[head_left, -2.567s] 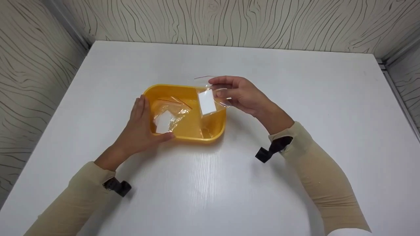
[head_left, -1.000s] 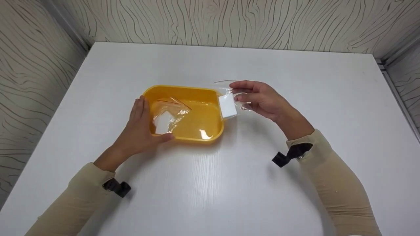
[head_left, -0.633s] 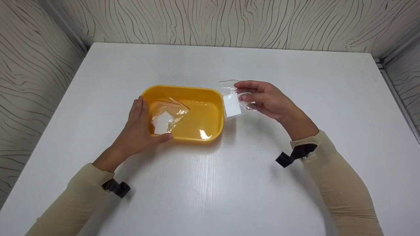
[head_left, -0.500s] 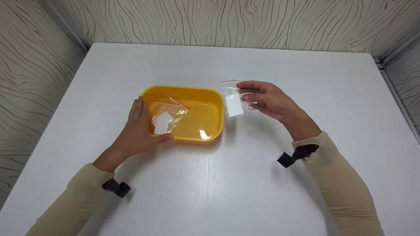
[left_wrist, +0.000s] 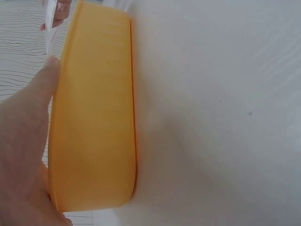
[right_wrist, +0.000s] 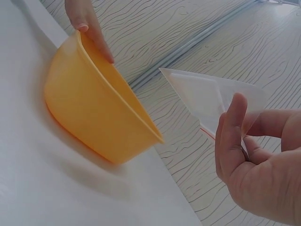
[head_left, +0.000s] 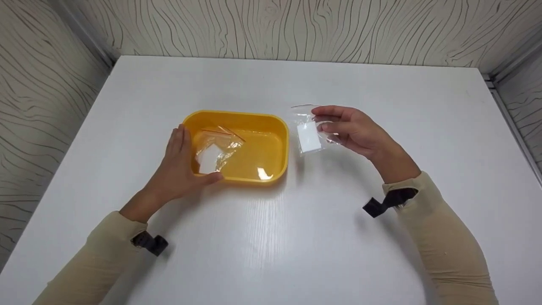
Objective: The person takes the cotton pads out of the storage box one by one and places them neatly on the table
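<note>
Well to the left of the yellow container (head_left: 254, 163) stands a side panel (head_left: 38, 106) with dark wavy lines; to the container's left and nearer the person come a beige left sleeve (head_left: 97, 254) and a black left wrist camera (head_left: 150, 242). Against the container's left end is the left hand (head_left: 175, 169), spread wide, its fingers fairly straight along the outer left wall and its thumb on the near rim. Inside the container, in its left half, lie clear packets (head_left: 230, 148) with red strips (head_left: 216, 131) and white showing through; they overlap, so I cannot tell how many there are. The container sits upright on a white table (head_left: 254, 237), and behind it rises a back panel (head_left: 271, 27) with the same wavy lines. Just to the right of the container, apart from its rim and raised off the table, hangs a clear bag (head_left: 311, 130) with a white card (head_left: 309, 139) inside. Right of that, the right hand (head_left: 355, 131) pinches this bag between thumb and fingers. Farther right of the container and nearer the person are the black right wrist camera (head_left: 390, 201) and the beige right sleeve (head_left: 444, 241)
</note>
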A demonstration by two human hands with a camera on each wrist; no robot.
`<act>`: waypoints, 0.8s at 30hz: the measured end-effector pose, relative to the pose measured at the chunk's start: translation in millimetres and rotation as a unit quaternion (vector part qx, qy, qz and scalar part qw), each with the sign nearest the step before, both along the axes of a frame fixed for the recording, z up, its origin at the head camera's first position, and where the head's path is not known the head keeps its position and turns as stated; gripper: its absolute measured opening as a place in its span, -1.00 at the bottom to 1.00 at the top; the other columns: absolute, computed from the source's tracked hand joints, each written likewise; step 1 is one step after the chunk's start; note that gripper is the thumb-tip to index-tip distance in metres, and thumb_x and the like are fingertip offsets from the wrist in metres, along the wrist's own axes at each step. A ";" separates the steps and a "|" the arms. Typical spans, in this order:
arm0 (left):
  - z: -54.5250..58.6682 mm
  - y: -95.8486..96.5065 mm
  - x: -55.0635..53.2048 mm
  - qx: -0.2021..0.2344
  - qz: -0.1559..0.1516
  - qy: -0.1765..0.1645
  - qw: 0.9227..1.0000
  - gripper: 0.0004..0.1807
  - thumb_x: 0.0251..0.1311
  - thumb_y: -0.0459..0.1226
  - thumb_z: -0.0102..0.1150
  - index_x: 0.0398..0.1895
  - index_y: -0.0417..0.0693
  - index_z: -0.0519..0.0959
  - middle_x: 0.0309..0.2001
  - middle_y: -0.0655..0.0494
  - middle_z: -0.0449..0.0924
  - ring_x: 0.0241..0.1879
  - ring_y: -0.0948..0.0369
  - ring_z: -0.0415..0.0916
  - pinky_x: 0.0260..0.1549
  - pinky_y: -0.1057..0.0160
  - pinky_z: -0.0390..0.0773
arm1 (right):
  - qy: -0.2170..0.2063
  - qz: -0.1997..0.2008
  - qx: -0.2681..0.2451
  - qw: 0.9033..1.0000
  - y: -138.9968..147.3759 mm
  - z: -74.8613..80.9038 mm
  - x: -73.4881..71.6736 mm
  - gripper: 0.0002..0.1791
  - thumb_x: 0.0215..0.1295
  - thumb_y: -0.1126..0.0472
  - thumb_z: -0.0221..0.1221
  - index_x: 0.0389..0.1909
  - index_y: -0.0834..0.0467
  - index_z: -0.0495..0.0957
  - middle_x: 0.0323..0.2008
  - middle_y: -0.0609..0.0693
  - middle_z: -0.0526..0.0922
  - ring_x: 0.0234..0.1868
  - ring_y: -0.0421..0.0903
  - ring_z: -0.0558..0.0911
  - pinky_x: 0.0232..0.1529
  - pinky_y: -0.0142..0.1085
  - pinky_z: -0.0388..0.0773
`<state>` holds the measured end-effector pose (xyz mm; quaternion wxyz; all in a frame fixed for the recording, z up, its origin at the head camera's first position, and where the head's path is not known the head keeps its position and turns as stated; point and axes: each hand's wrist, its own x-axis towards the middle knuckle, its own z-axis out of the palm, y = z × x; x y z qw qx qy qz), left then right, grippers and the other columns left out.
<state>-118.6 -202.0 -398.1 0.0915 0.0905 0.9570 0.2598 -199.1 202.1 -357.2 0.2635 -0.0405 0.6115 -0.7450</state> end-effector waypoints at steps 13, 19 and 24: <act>-1.1 -0.5 0.2 0.004 0.001 -0.001 1.000 0.52 0.03 0.40 0.30 0.57 -0.32 -0.48 0.60 -0.24 -0.62 0.59 -0.11 -0.62 0.50 -0.22 -0.15 | -0.004 -0.003 0.009 1.000 18.4 -0.1 4.1 -0.64 0.37 0.52 0.16 0.07 0.14 0.66 -0.01 0.02 0.60 -0.12 -0.13 0.63 -0.13 -0.43 0.65; -0.6 -0.4 0.2 0.002 0.002 -0.003 1.000 0.53 0.02 0.42 0.29 0.58 -0.32 -0.47 0.61 -0.23 -0.61 0.59 -0.09 -0.62 0.50 -0.21 -0.14 | -0.001 -0.008 -0.007 1.000 26.7 -1.6 5.7 -0.61 0.36 0.57 0.11 0.02 0.11 0.69 -0.05 0.02 0.61 -0.13 -0.14 0.64 -0.14 -0.42 0.65; -1.0 -0.8 0.0 0.002 0.001 -0.002 1.000 0.52 0.03 0.42 0.28 0.58 -0.31 -0.47 0.61 -0.23 -0.61 0.59 -0.09 -0.62 0.49 -0.22 -0.12 | -0.009 -0.014 -0.012 1.000 32.7 -1.2 8.0 -0.62 0.37 0.56 0.13 0.02 0.11 0.70 -0.04 0.02 0.60 -0.10 -0.12 0.63 -0.11 -0.40 0.65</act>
